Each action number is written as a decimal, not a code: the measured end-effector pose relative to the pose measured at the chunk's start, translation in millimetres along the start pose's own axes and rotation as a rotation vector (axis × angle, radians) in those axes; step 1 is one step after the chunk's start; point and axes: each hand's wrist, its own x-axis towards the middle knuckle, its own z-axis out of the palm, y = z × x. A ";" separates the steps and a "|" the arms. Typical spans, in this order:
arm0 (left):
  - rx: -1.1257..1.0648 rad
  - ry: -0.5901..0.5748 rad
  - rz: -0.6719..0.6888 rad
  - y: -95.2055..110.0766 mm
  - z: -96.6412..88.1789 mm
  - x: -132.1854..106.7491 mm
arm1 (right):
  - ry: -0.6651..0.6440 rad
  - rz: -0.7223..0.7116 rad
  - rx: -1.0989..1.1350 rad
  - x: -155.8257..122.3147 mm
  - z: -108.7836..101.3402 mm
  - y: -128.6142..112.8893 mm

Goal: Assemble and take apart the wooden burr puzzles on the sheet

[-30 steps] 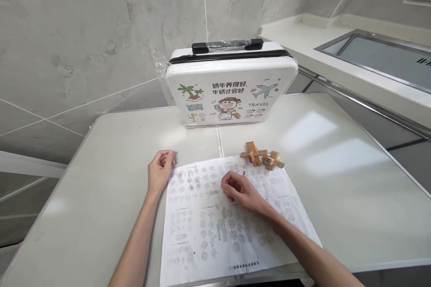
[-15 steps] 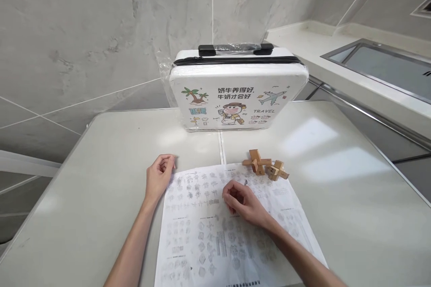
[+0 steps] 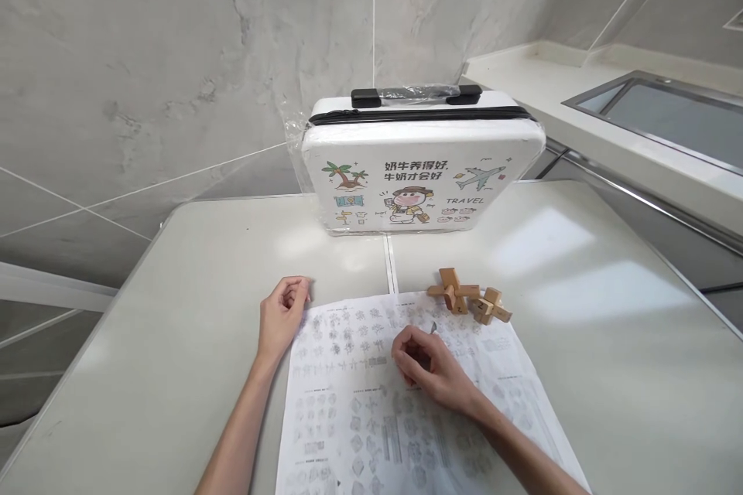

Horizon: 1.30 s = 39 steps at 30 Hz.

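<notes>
My left hand (image 3: pixel 284 313) rests on the table by the top left corner of a large printed sheet (image 3: pixel 342 394), its fingers loosely curled and nothing visible in them. Over the upper middle of the sheet lies my right hand (image 3: pixel 433 367), closed, with thumb and fingers bent together. A small dark sliver (image 3: pixel 433 327) shows just behind its knuckles; whether the hand holds it I cannot tell. Beyond that hand, at the sheet's top right edge, sit two wooden interlocking puzzles, a larger brown one (image 3: pixel 454 291) and a smaller, lighter one (image 3: pixel 491 306). Neither hand touches them.
A white cartoon-printed case (image 3: pixel 418 147) with a black handle stands upright at the back of the pale table (image 3: pixel 145 340), partly wrapped in clear plastic. Behind it rises a grey marbled wall (image 3: pixel 145 54). A white counter (image 3: pixel 580 89) with a dark glass panel runs along the right.
The whole view has shifted slightly, so everything appears a little lower and further right. Both hands keep nearly the same pose and place on the table and sheet.
</notes>
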 end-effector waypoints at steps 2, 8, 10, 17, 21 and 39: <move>0.002 -0.001 -0.004 0.0 -0.3 -0.2 | 0.024 -0.040 -0.090 -3.0 -1.2 -4.8; 0.020 -0.016 -0.028 3.9 -1.4 -1.0 | 0.224 -0.200 -0.533 -33.4 -31.2 -33.8; 0.026 -0.021 -0.045 5.6 -1.3 -1.3 | 0.401 -0.152 -0.658 -48.5 -49.0 -42.0; 0.013 -0.029 -0.057 5.0 -0.2 -1.0 | 0.841 0.224 -0.829 -80.1 -100.2 -39.7; 0.019 -0.023 -0.044 4.9 -0.3 -1.6 | 0.779 0.381 -0.848 -74.7 -111.5 -23.4; -0.022 -0.500 0.281 65.6 26.4 -61.6 | 0.510 0.051 -0.525 -85.9 -42.9 -61.3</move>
